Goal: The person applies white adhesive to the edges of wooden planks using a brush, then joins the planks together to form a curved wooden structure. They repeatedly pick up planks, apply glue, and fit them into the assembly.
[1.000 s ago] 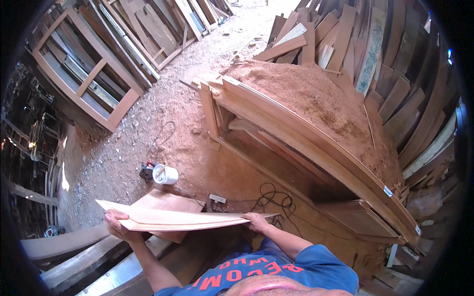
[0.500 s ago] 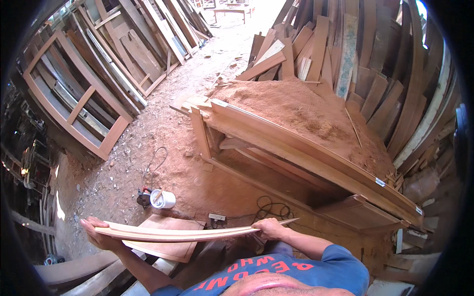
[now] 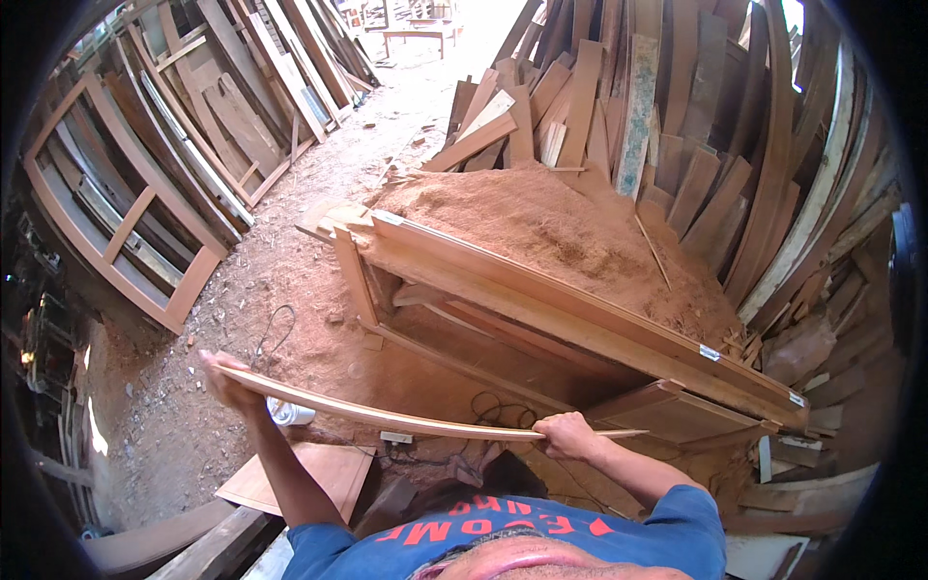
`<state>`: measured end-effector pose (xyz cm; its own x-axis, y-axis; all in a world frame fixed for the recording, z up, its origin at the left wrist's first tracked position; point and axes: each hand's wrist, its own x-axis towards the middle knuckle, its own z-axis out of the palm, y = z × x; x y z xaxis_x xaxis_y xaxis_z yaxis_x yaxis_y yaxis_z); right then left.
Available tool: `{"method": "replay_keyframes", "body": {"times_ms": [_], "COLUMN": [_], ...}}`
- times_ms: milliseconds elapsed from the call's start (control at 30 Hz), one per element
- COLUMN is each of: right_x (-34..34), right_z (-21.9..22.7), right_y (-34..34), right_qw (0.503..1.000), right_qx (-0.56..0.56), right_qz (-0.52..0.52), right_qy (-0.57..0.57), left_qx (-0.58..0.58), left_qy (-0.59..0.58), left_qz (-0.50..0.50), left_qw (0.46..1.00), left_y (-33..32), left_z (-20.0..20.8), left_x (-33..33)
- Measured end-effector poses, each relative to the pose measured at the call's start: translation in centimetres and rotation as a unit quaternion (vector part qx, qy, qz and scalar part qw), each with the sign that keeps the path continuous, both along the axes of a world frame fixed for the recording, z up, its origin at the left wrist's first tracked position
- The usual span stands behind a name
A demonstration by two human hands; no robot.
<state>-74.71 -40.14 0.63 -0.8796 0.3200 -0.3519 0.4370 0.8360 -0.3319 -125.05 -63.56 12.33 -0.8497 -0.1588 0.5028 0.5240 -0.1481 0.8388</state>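
Note:
A long, narrow wooden strip (image 3: 387,414) spans the space in front of my body, looking bent through the fisheye. Close to its left end, my left hand (image 3: 230,383) is closed around it. My right hand (image 3: 568,435) grips it toward the other end, and a thin pointed tip sticks out past the fingers. Beyond the strip stands a long wooden workbench (image 3: 541,290) with an open hollow below its top. A white bucket (image 3: 290,414) on the ground is partly hidden behind the strip and my left arm.
A flat wooden panel (image 3: 324,476) lies low by my left arm. Black cable (image 3: 498,411) and a white power strip (image 3: 395,438) are on the ground. Sawdust (image 3: 522,208) is heaped behind the bench. Boards (image 3: 580,106) lean at the back right, wooden frames (image 3: 126,227) at the left.
Both hands have carried the wooden strip forward and to the right, toward the workbench. Its left end has risen in view and now covers part of the bucket. The whole view has shifted slightly.

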Motion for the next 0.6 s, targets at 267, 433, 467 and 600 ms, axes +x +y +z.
{"method": "replay_keyframes", "body": {"times_ms": [267, 433, 467, 600], "right_x": [8.6, 12.3, 13.0, 15.5], "right_z": [-6.6, -9.1, -10.0, -13.4], "right_y": [4.6, 6.5, 6.8, 7.8], "right_qw": [0.996, 0.990, 0.988, 0.984], "right_qx": [0.010, -0.001, -0.001, -0.012], "right_qz": [-0.088, -0.130, -0.139, -0.159], "right_qy": [-0.018, -0.062, -0.067, -0.076], "left_qx": [-0.096, -0.078, -0.085, -0.127], "left_qy": [-0.104, -0.164, -0.173, -0.150], "left_qz": [-0.088, -0.142, -0.153, -0.176], "left_qw": [0.986, 0.973, 0.969, 0.965], "left_y": [10.7, 17.0, 17.9, 21.0], "left_z": [-9.0, -11.2, -12.0, -14.7], "left_x": [4.5, 8.9, 9.6, 11.8]}}
